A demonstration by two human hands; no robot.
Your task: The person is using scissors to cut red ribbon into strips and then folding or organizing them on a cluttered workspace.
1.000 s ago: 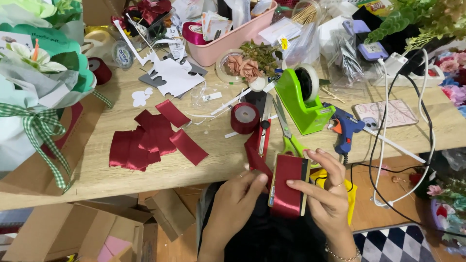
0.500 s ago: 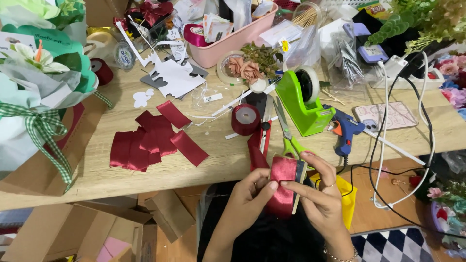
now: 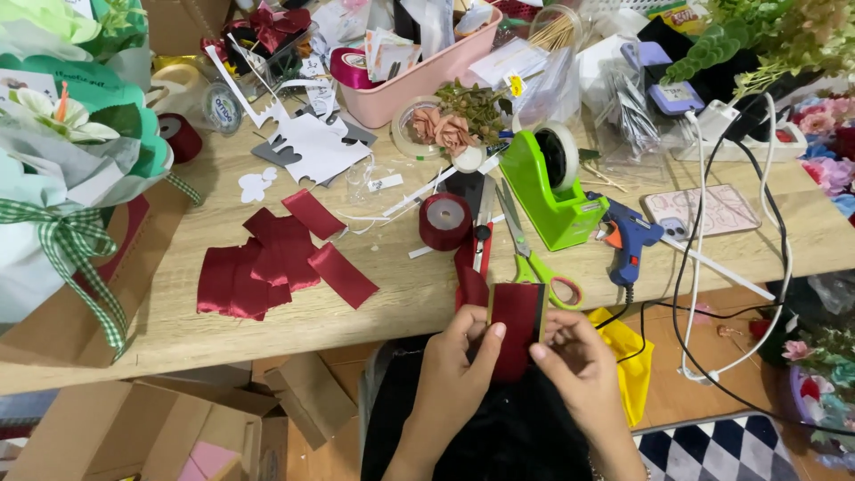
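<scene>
Below the table's front edge, both hands hold a small card wrapped in dark red ribbon (image 3: 517, 325). My left hand (image 3: 456, 358) pinches its left side with thumb and forefinger. My right hand (image 3: 577, 363) grips its right edge. The ribbon runs up from the card to a dark red ribbon roll (image 3: 444, 221) on the wooden table (image 3: 401, 289). A pile of cut dark red ribbon strips (image 3: 272, 260) lies to the left on the table.
Green-handled scissors (image 3: 527, 251), a green tape dispenser (image 3: 554, 185), a blue glue gun (image 3: 629, 239) and a phone (image 3: 700, 211) sit to the right. A pink bin (image 3: 419, 80) stands behind. A wrapped bouquet (image 3: 67, 178) fills the left. Cardboard boxes (image 3: 160, 423) lie below.
The ribbon-wrapped card has been turned and lifted slightly, and both hands have closed in on its lower half. My left thumb now presses the ribbon's front.
</scene>
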